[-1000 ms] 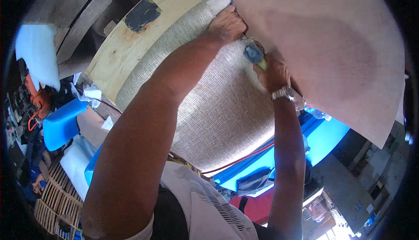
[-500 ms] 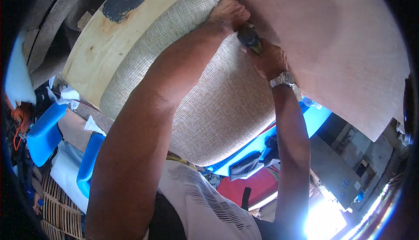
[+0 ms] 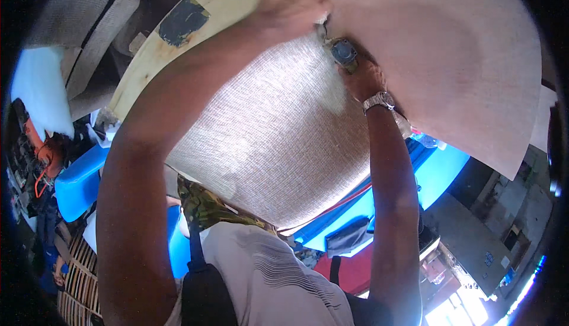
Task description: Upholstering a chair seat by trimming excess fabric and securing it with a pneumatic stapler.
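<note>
Grey-brown upholstered furniture (image 3: 68,6) fills the upper left of the frame, in shadow, with a torn-edged sheet of white padding (image 3: 38,89) hanging just below it. Under that, at the left edge, an orange object (image 3: 44,148) sits in dark clutter too jumbled to sort out. A bright blue padded piece (image 3: 77,184) stands nearby, and a bamboo slatted frame (image 3: 80,284) curves through the lower left corner. Right of lower centre, a dark cloth (image 3: 348,238) lies on a glossy blue sheet (image 3: 447,160), above a red surface (image 3: 358,267). At the lower right is a broad grey panel (image 3: 468,231); near the bottom edge, white daylight (image 3: 459,313) glares through a bright opening.
</note>
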